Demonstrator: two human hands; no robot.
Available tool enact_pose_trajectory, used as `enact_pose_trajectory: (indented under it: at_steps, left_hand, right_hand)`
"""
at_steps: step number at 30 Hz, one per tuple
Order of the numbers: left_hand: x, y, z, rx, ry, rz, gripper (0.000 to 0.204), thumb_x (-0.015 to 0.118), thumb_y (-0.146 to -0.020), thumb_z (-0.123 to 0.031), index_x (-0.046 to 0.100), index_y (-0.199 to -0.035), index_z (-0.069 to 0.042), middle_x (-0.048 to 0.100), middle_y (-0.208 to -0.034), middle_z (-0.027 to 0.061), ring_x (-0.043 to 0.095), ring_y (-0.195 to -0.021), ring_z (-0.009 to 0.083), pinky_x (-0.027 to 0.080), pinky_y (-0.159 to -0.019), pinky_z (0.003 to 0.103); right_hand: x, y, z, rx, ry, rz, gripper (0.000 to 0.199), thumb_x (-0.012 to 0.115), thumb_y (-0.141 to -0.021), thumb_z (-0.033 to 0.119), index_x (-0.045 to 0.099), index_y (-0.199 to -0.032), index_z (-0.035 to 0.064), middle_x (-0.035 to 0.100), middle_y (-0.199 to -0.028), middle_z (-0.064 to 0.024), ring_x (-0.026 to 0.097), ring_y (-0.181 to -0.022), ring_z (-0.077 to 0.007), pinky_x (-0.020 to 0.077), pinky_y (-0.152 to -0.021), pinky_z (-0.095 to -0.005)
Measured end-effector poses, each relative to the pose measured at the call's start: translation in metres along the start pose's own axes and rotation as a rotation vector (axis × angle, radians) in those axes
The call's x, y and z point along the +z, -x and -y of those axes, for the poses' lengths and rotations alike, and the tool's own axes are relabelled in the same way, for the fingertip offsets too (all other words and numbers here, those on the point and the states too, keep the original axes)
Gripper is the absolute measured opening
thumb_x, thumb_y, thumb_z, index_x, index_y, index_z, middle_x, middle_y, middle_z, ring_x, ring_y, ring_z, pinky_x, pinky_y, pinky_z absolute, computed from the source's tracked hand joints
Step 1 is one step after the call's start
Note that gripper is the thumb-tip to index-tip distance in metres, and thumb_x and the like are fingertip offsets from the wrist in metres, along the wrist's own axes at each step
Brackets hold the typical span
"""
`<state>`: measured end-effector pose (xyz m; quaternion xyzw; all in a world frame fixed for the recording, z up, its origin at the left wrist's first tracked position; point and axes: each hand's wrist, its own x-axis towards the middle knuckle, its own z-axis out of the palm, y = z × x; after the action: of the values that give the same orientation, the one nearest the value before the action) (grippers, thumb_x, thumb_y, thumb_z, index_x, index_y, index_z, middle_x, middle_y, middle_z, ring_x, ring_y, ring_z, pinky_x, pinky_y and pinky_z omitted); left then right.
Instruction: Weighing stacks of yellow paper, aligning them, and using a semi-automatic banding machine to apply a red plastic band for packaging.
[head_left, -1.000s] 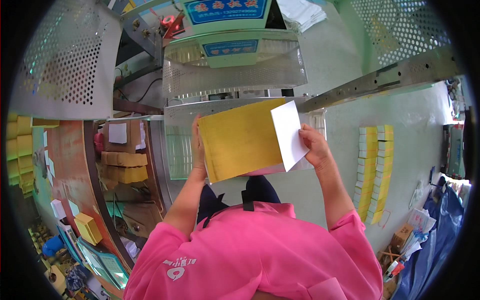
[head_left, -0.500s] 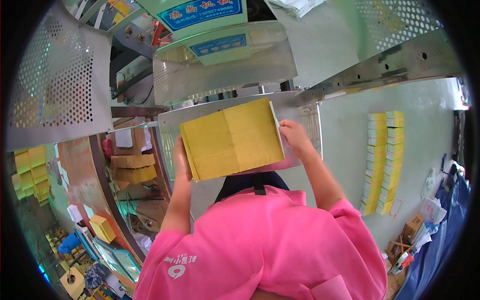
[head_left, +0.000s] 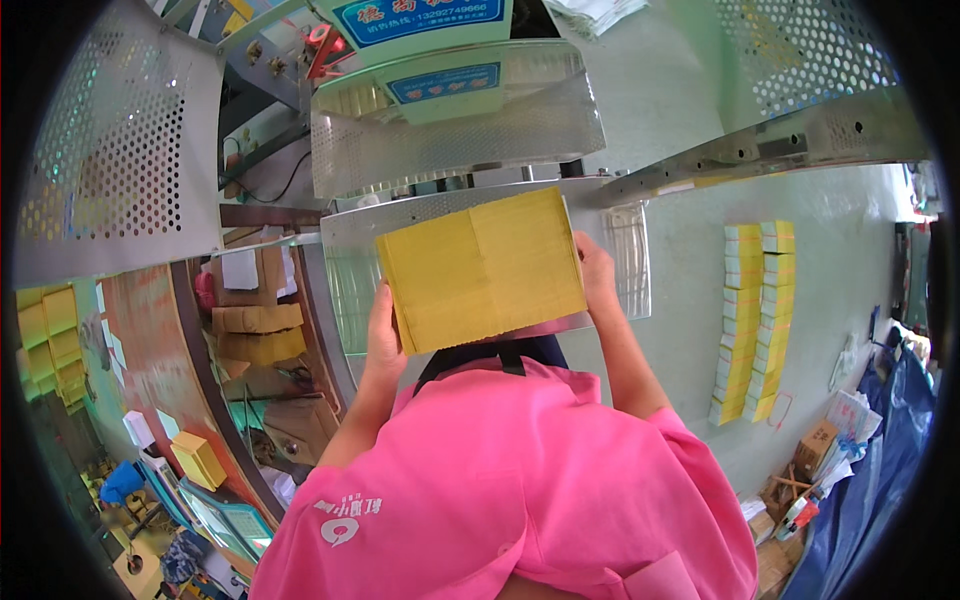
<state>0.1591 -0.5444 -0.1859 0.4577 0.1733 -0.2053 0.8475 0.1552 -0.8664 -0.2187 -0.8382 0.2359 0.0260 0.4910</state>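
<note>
Between my hands is a flat yellow block (head_left: pixel 483 270) that looks like a stack of paper, with rough lower edges and a crease down its middle. It is tilted, its right end further away from me. My left hand (head_left: pixel 384 328) presses against its left edge, with most of the fingers hidden under or behind it. At the right end, my right hand (head_left: pixel 594 268) grips the edge with bent fingers. The block is over a metal machine table (head_left: pixel 350 240), in front of a clear guard (head_left: pixel 460 120); whether it rests on the table I cannot tell.
Two rows of yellow-and-white bundles (head_left: pixel 752 320) stand on the floor to the right. A perforated metal panel (head_left: pixel 130 140) is at far left, and a metal beam (head_left: pixel 770 145) crosses at upper right. A worn bench (head_left: pixel 150 330) at left carries a yellow block (head_left: pixel 198 460).
The right hand's fingers have shifted closer in along the block's right end, and the white edge seen there earlier is now mostly hidden. The view has shifted slightly.
</note>
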Motion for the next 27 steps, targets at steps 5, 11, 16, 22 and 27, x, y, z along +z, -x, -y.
enact_pose_trajectory:
  at_steps: [5,11,16,22,27]
  left_hand:
    - [0.004,0.000,0.001,0.040,0.011,-0.020,0.052,0.041,-0.102,-0.044,0.048,-0.136,-0.005,0.055,-0.132,0.0060,0.052,-0.121,0.0175,0.041,-0.101,0.034]
    - [0.012,-0.002,0.006,0.095,0.054,-0.116,0.046,0.040,-0.103,-0.039,0.052,-0.130,-0.004,0.059,-0.122,0.0049,0.056,-0.112,0.0158,0.044,-0.096,0.032]
    - [0.010,-0.004,0.016,0.138,0.026,-0.146,0.045,0.041,-0.103,-0.037,0.054,-0.126,-0.002,0.060,-0.116,0.0058,0.056,-0.108,0.0153,0.044,-0.093,0.031]
    - [0.026,0.001,0.007,0.110,0.038,-0.199,0.043,0.039,-0.103,-0.038,0.056,-0.122,-0.003,0.061,-0.114,0.0053,0.058,-0.104,0.0153,0.046,-0.090,0.032]
    - [0.025,0.000,0.004,0.167,-0.032,-0.230,0.046,0.034,-0.104,-0.038,0.057,-0.123,-0.002,0.063,-0.114,0.0068,0.061,-0.102,0.0166,0.049,-0.088,0.033]
  right_hand:
    - [-0.001,-0.004,0.007,-0.086,0.062,-0.064,0.017,0.060,-0.086,0.013,0.071,-0.099,0.0089,0.068,-0.087,-0.0124,0.064,-0.077,-0.0238,0.0496,-0.072,-0.0319]
    - [-0.013,-0.001,0.007,0.214,-0.489,0.190,0.031,0.053,-0.098,0.028,0.068,-0.111,0.0038,0.068,-0.101,-0.0029,0.061,-0.089,-0.0130,0.0461,-0.075,-0.0280]
    - [-0.033,0.016,0.028,0.235,-0.587,0.218,0.046,0.046,-0.102,0.039,0.059,-0.127,0.0026,0.065,-0.113,-0.0020,0.058,-0.100,-0.0102,0.0433,-0.080,-0.0239]
    - [-0.025,0.018,0.041,0.110,-0.622,0.224,0.037,0.049,-0.102,0.029,0.062,-0.123,0.0017,0.065,-0.107,-0.0005,0.056,-0.094,-0.0078,0.0445,-0.076,-0.0211]
    - [-0.024,0.014,0.035,0.150,-0.595,0.250,0.037,0.049,-0.102,0.031,0.061,-0.125,0.0047,0.064,-0.109,0.0002,0.056,-0.097,-0.0084,0.0452,-0.078,-0.0238]
